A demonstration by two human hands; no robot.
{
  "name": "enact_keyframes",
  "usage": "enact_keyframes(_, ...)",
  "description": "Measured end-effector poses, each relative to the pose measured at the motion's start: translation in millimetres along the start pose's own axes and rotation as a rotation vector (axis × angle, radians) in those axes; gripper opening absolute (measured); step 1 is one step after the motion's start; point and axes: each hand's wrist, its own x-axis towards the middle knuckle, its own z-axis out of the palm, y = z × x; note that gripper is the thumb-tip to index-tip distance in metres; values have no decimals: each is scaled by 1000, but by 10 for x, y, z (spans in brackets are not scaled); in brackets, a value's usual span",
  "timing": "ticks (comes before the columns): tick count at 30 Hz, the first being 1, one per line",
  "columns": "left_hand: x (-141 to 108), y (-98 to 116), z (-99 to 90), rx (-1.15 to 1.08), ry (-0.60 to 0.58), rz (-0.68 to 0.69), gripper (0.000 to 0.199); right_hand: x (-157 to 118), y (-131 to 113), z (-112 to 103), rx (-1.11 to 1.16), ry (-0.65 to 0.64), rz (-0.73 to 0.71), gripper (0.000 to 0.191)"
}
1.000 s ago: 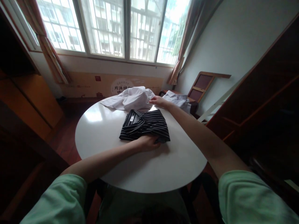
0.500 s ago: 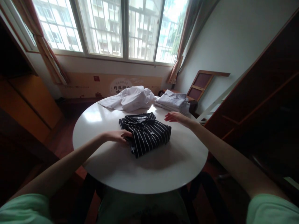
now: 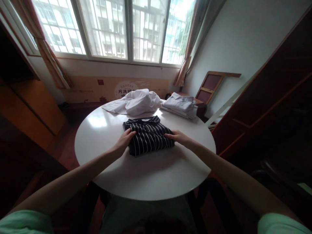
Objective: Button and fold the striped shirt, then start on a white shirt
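Observation:
A folded black shirt with white stripes [image 3: 149, 138] lies near the middle of the round white table [image 3: 146, 185], its collar toward the window. My left hand [image 3: 125, 138] grips its left side, thumb on top and the other fingers hidden beneath. On the right side, my right hand [image 3: 176, 136] holds the shirt the same way, thumb on the cloth. Behind it, a loosely heaped white shirt [image 3: 138, 102] rests at the table's far edge. To the right of that heap is a stack of folded white clothing [image 3: 180, 105].
Beyond the table are a barred window [image 3: 104, 29] and curtains [image 3: 52, 61]. A wooden chair [image 3: 209, 86] stands at the back right, beside a dark red wooden panel [image 3: 263, 97]. An orange-brown cabinet [image 3: 31, 107] is on the left.
My right hand has moved left and down from above the table and taken hold of the shirt's right side. My left hand now grips the left side. The shirt has turned slightly and its front edge lies straighter.

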Motion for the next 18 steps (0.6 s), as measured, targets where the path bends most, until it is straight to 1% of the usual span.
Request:
enact_keyframes(3,30,-99,-36,-69,122,-158,15,-10,55,152,109,15,70,28)
enact_keyframes(5,37,-152,-74,-51,166,-231,16,-72,59,280,222,23,100,20)
enact_keyframes(6,36,-165,-97,-34,169,-253,16,-116,53,339,277,23,113,17)
enact_keyframes(8,31,-158,-143,-27,134,-297,15,-216,32,421,361,2,155,18)
enact_keyframes(9,31,-135,-165,-42,98,-335,15,-261,19,436,384,-11,192,19)
enact_keyframes(12,77,-12,-223,-155,-74,-454,17,-315,-24,375,402,1,313,21)
enact_keyframes(14,163,78,-251,-240,-175,-470,22,-257,-54,275,444,53,325,22)
enact_keyframes(15,223,112,-260,-270,-204,-460,24,-202,-69,222,484,77,309,23)
enact_keyframes(18,435,140,-266,-278,-208,-460,23,29,-103,104,602,124,266,21)
